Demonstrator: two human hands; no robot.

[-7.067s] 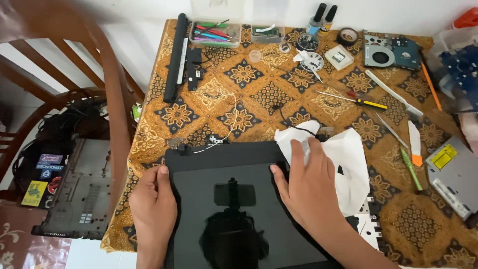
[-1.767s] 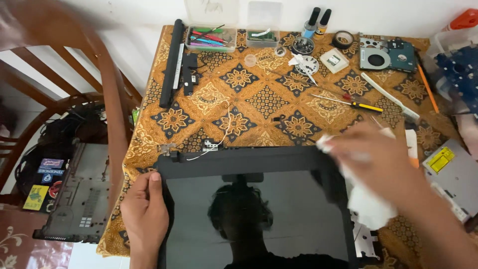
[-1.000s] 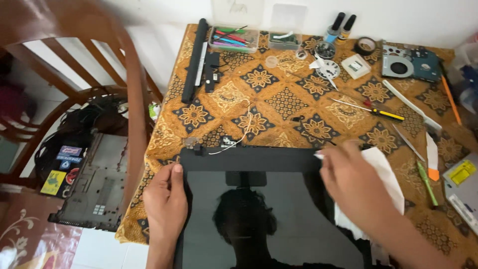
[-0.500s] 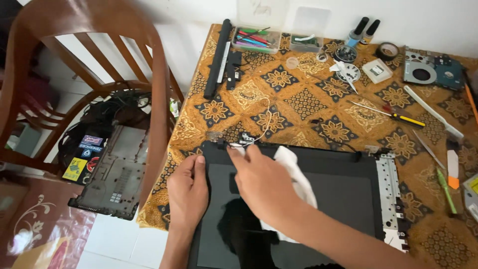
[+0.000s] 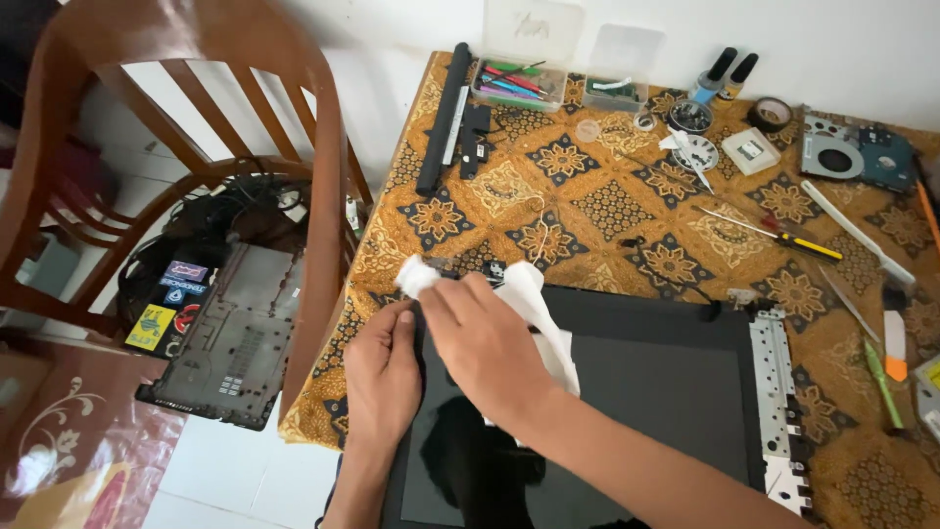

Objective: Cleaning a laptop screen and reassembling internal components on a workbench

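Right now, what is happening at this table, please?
A person is wiping a dark laptop screen panel that lies flat on the patterned tablecloth. The right hand presses a white cloth onto the panel's upper left corner, while the left hand steadies the panel's left edge. Small tools, such as a yellow-handled screwdriver, lie apart. A laptop base cover rests on the chair beside the table.

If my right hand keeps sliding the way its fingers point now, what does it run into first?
The right hand points toward the screen panel's upper left corner, pressing a white cloth. Past that corner it would likely meet only the patterned tablecloth, then the table edge; depth is unclear.
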